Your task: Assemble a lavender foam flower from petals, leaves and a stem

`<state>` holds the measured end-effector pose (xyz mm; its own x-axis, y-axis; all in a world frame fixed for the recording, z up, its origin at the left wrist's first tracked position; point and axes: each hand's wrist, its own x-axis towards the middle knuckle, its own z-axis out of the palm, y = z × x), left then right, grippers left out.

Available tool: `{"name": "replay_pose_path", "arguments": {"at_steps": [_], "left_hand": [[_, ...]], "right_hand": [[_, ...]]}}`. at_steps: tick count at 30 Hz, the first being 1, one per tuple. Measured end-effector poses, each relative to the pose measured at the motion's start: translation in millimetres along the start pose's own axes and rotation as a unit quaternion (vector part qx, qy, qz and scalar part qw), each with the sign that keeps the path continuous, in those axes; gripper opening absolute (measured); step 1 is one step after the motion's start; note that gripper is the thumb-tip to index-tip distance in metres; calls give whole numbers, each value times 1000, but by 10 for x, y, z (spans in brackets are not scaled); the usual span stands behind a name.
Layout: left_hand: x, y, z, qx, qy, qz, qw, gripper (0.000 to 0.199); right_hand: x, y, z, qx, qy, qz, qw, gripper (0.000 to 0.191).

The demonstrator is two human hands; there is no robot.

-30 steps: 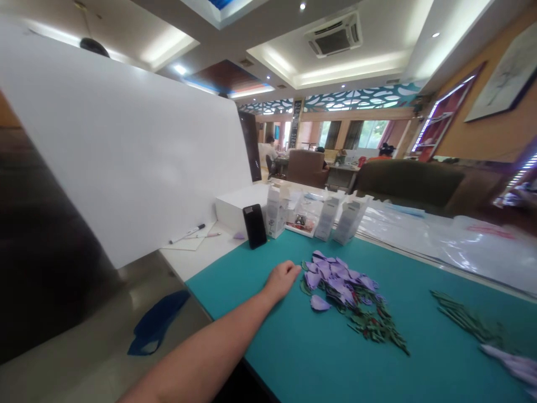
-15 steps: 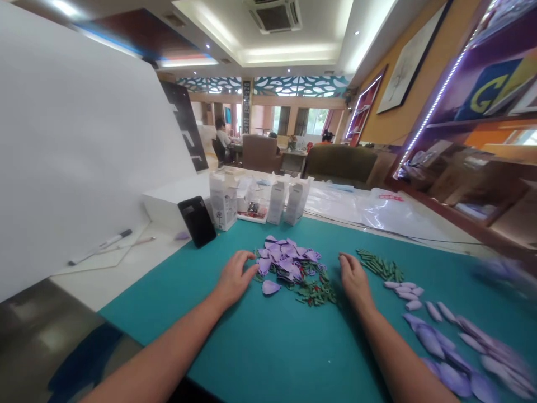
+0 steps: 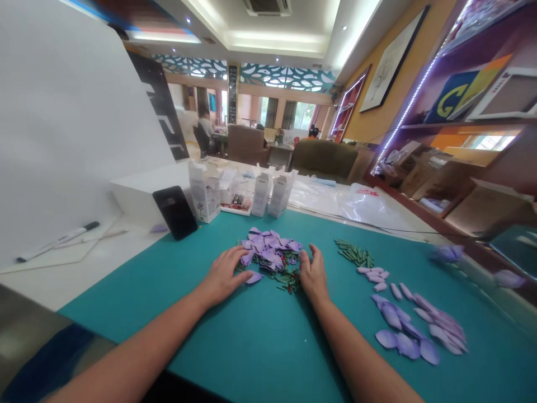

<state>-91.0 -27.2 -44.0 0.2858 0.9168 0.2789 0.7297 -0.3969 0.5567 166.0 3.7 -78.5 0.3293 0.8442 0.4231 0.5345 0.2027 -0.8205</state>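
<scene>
A heap of purple petal-shaped pieces (image 3: pixel 271 246) lies on the green mat (image 3: pixel 260 341), with small green and red bits (image 3: pixel 289 278) along its near right side. My left hand (image 3: pixel 226 271) rests at the heap's left edge, fingers spread, its thumb by a single loose purple petal (image 3: pixel 254 277). At the right edge, my right hand (image 3: pixel 314 275) stands on its side against the green bits, thumb and fingers apart. Neither hand holds anything that I can see. Both hands flank the heap, palms inward.
Green sticks (image 3: pixel 354 253), short pale purple rolls (image 3: pixel 373 275) and larger purple petals (image 3: pixel 405 330) lie sorted at the right. Behind the heap stand white boxes (image 3: pixel 205 193) and a black phone-like slab (image 3: pixel 175 212). A marker (image 3: pixel 59 242) lies at the left. A person (image 3: pixel 205 129) sits far back.
My right hand has moved in from the right until it meets the green bits. My left hand's thumb has come down by the loose petal. The camera has turned slightly right.
</scene>
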Motion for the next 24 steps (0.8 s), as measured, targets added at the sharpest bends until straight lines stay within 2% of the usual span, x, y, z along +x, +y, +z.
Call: {"name": "replay_pose_path", "arguments": {"at_steps": [4,7,17,20,24], "left_hand": [[-5,9,-4,1,-3,1,1000,54],[-5,-11,-12,2,-5,5,1000,54],[91,-312,130,-16,34,30,999,55],[156,-270,79,-54,41,-1,998,57],[334,-49,-56,-160,37,-91,982,61]], "right_hand": [[13,-72,151,0,2,4,1000,65],[48,-76,181,3,1,3,1000,66],[315,201,-159,-45,50,17,998,49],[386,254,-206,-97,43,23,994,42],[455,266,-356,-206,45,28,977,40]]}}
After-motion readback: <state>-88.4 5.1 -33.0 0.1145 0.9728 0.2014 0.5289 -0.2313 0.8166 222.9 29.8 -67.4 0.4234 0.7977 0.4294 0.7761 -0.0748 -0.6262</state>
